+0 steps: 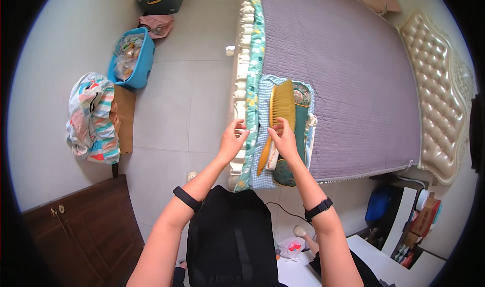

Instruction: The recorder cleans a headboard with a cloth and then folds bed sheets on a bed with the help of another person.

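My left hand [232,142] hovers at the white turned footboard [239,97], its fingertips beside a green patterned padded strip [254,59]. The thumb and fingers are apart with nothing between them. My right hand [286,141] is over a bed brush [283,101] with yellow bristles and a wooden handle [264,156]. Its thumb and fingers are parted in front of the brush; whether they touch it is unclear. The brush lies on a blue checked cloth [261,179], partly over a dark green bolster pillow [302,126] with floral ends.
A purple quilted mattress cover [352,78] spreads towards a tufted headboard [435,93]. Along the left wall stand a filled blue bin [142,67], a cardboard box [127,120] under striped cloth [93,116], and a dark wooden door [87,230]. A plastic bag [291,247] lies behind me.
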Demonstrator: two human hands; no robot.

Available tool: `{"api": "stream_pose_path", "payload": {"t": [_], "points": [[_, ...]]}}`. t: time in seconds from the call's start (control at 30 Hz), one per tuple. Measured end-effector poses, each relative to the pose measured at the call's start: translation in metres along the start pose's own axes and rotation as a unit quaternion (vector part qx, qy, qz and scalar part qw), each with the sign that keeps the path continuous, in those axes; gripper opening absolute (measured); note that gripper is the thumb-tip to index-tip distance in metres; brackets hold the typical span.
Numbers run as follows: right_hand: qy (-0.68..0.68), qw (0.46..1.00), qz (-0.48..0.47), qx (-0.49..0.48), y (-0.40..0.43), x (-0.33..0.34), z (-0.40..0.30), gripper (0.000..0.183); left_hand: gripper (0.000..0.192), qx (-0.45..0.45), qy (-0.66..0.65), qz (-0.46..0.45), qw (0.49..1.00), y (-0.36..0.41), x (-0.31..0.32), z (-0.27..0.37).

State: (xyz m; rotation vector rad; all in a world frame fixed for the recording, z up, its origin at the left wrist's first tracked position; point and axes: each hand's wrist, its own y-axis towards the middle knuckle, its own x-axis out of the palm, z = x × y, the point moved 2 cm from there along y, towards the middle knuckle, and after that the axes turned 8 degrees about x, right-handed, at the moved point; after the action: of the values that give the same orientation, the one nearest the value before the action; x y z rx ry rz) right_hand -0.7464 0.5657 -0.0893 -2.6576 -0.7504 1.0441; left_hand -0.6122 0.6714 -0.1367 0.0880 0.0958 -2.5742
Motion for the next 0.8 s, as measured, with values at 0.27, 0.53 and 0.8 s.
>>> {"api": "stream_pose_path", "payload": {"t": [0.27,0.53,0.8], "points": [[0.108,0.986,-0.127,0.001,-0.013,0.121,-0.121,0.011,0.02,-0.023,-0.036,0.127,0.991,-0.015,-0.176,0.009],[0.077,0.963,-0.258,-0.004,-0.062,0.291,-0.264,0.013,0.018,-0.038,0.003,0.276,0.96,-0.087,-0.391,-0.01],[0.077,0.93,-0.358,0.006,-0.08,0.442,-0.36,0.014,0.021,-0.048,-0.004,0.429,0.902,-0.146,-0.543,-0.035]]}}
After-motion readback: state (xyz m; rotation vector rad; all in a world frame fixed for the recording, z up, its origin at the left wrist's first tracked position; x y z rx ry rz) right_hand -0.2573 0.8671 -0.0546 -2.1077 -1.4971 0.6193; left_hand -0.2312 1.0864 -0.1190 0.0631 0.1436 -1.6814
